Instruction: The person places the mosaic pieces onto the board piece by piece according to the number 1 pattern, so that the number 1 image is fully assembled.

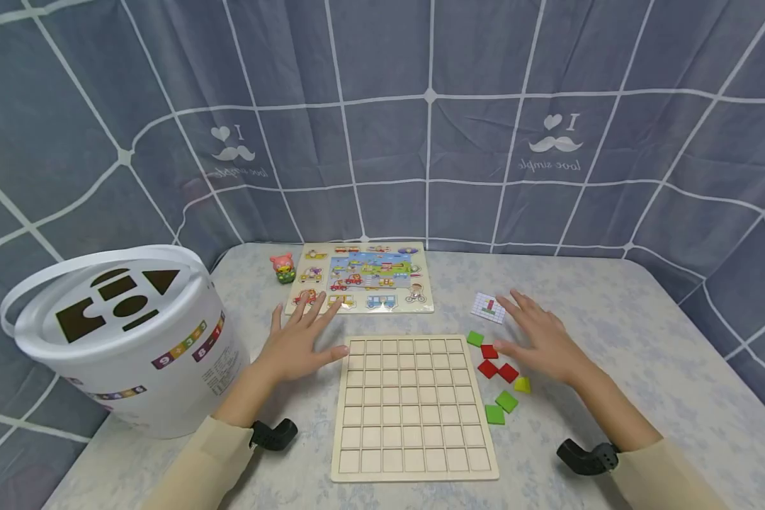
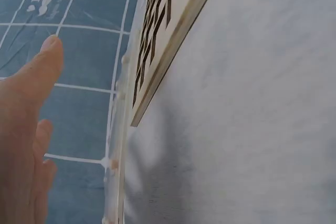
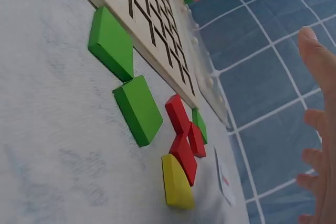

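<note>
A pale wooden grid board (image 1: 411, 404) lies on the table in front of me, its cells bare. My left hand (image 1: 302, 340) hovers flat with fingers spread just left of the board's top corner, holding nothing. My right hand (image 1: 538, 336) is spread open to the right of the board, above a cluster of flat tiles: red tiles (image 1: 497, 368), green tiles (image 1: 501, 407) and a yellow tile (image 1: 522, 384). The right wrist view shows the green tiles (image 3: 126, 77), red tiles (image 3: 184, 135) and yellow tile (image 3: 176, 182) beside the board (image 3: 142, 14). A small pattern card (image 1: 488, 307) lies past my right fingers.
A large white bucket (image 1: 124, 333) with shape cut-outs in its lid stands at the left. A vehicle peg puzzle (image 1: 363, 278) lies behind the grid board, with a small pink toy figure (image 1: 283, 268) beside it. A grey curtain with white lines surrounds the table (image 1: 644, 368).
</note>
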`<state>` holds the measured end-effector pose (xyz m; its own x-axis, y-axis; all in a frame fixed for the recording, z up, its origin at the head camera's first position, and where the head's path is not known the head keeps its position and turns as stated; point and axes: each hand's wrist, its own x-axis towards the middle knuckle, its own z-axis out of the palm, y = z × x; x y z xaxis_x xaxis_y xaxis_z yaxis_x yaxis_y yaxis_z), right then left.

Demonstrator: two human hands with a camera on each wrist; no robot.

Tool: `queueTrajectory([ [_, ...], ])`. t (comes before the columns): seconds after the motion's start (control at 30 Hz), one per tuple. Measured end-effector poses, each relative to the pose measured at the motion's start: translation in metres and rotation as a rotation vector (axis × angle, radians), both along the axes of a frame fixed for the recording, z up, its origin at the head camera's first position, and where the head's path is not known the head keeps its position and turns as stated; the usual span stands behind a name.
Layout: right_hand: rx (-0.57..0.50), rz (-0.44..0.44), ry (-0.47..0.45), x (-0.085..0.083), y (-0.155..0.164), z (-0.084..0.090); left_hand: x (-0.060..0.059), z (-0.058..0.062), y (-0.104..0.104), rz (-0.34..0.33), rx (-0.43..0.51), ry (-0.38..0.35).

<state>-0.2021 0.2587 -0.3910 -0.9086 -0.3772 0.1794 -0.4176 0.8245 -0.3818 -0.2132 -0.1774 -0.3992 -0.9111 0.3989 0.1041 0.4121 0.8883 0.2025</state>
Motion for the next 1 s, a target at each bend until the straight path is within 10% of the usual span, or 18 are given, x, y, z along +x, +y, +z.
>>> queueTrajectory([
  [0.37, -0.198, -0.029, -0.148, 0.029, 0.021, -0.014, 0.030, -0.020, -0.005, -0.096, 0.184, -0.123],
  [1.0, -0.254, 0.021, -0.193, 0.034, 0.035, -0.037, 0.034, -0.043, -0.005, -0.198, 0.293, -0.210],
])
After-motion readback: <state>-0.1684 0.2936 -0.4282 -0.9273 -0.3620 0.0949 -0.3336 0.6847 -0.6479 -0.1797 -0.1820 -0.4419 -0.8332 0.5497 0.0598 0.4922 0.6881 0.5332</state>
